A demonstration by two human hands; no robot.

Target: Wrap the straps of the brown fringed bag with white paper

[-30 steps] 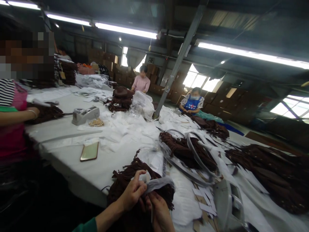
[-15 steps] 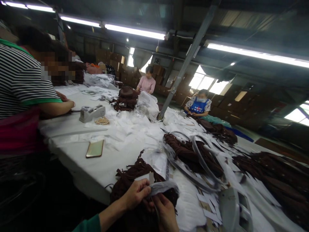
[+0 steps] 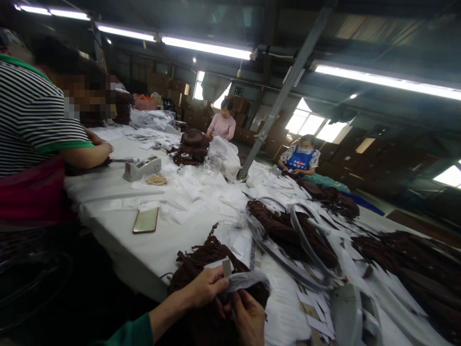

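Observation:
At the near edge of the white table (image 3: 151, 250), my left hand (image 3: 205, 287) pinches a grey-white strap (image 3: 248, 278) that carries a small white tag (image 3: 226, 266). My right hand (image 3: 248, 318) is closed just below it, fingers curled against the same strap and the dark brown fringed piece (image 3: 201, 262) underneath. The brown fringe spills over the table edge toward me. My green sleeve (image 3: 129, 334) shows at the bottom.
A person in a striped top (image 3: 36, 125) leans on the table at left, beside a tape dispenser (image 3: 141, 168) and a phone (image 3: 146, 220). Two more people sit at the far side. Brown fringed heaps (image 3: 288, 230), white paper slips, looped straps and a slanted metal post (image 3: 273, 105) fill the table.
The person in the striped top has leaned further in over the table at left. My hands keep their hold on the strap, with only a slight shift as my view drifts.

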